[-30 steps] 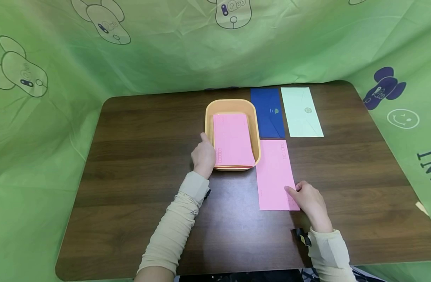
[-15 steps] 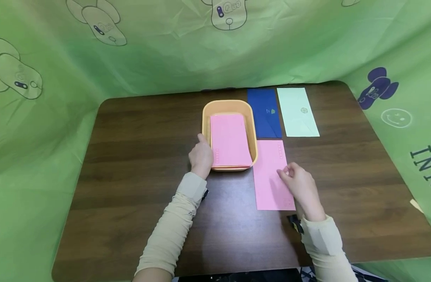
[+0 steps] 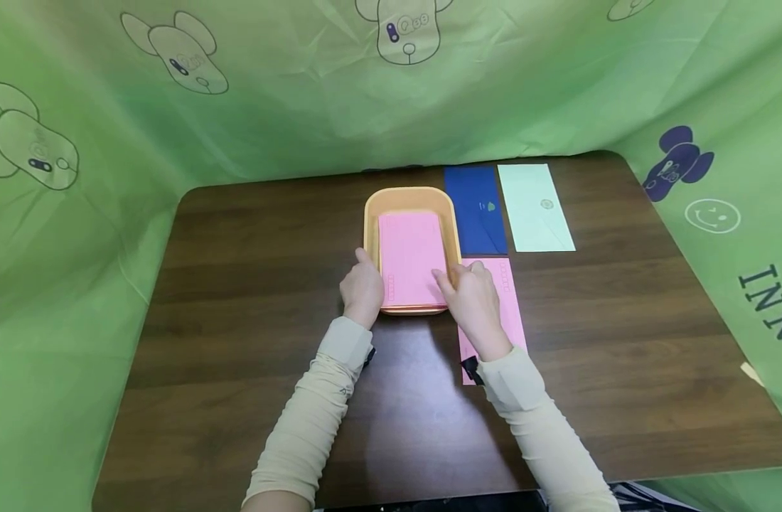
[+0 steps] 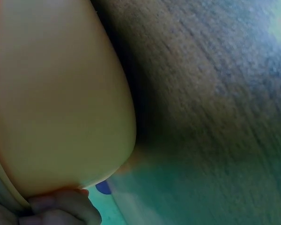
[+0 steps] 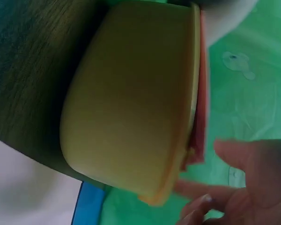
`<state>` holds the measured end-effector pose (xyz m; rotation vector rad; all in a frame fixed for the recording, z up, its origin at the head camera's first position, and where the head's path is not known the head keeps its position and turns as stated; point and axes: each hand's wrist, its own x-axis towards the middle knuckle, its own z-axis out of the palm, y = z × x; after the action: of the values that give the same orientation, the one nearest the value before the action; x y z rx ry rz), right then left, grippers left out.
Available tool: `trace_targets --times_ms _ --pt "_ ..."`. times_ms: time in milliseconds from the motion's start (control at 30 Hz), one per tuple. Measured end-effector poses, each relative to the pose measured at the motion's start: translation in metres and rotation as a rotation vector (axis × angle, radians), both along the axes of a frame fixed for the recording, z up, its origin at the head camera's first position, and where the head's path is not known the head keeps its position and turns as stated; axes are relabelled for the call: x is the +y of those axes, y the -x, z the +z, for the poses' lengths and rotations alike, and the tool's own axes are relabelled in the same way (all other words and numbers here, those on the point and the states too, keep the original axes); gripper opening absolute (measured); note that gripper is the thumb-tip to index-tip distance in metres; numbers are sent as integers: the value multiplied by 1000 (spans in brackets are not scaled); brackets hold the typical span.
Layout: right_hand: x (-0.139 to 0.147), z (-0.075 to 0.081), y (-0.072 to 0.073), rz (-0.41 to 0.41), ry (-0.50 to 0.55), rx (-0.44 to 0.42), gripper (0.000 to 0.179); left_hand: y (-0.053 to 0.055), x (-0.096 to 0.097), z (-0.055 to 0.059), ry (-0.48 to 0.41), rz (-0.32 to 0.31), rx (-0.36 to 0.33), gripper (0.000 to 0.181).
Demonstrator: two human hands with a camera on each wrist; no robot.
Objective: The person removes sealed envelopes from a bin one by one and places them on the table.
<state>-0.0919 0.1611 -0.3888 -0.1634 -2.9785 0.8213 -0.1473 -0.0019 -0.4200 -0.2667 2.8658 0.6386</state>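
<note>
A yellow-orange tray (image 3: 406, 192) stands mid-table with a stack of pink envelopes (image 3: 411, 256) in it, their near end resting on its front rim. My left hand (image 3: 362, 288) holds the tray's left side; in the left wrist view, its curled fingers (image 4: 65, 206) lie against the tray wall (image 4: 65, 93). At the right rim is my right hand (image 3: 475, 302), thumb and forefinger apart around the edge near the stack, as the right wrist view also shows. Beneath that hand, a single pink envelope (image 3: 511, 320) lies flat on the table, partly covered by the hand and wrist.
Behind the pink envelope, a blue envelope (image 3: 475, 210) lies against the tray's right side. To its right is a pale mint envelope (image 3: 535, 208). The brown wooden table (image 3: 237, 284) meets a green printed curtain (image 3: 288, 107) at the back and sides.
My right hand has left the lower right corner of the flat pink envelope and moved up and left to the tray's right rim. The left hand stays on the tray.
</note>
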Motion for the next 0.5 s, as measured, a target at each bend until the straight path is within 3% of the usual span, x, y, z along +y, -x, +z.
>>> trace_targets --times_ms 100,233,367,500 --pt "-6 -3 1 5 -94 -48 60 -1 -1 0 -10 3 -3 20" --pt "-9 -6 1 7 -154 -80 58 -1 -1 0 -11 11 -7 20" --pt "-8 -7 1 4 -151 -95 49 0 0 0 -6 18 -9 20" --pt "-5 -6 3 -22 -57 -115 42 0 1 1 0 16 -7 20"
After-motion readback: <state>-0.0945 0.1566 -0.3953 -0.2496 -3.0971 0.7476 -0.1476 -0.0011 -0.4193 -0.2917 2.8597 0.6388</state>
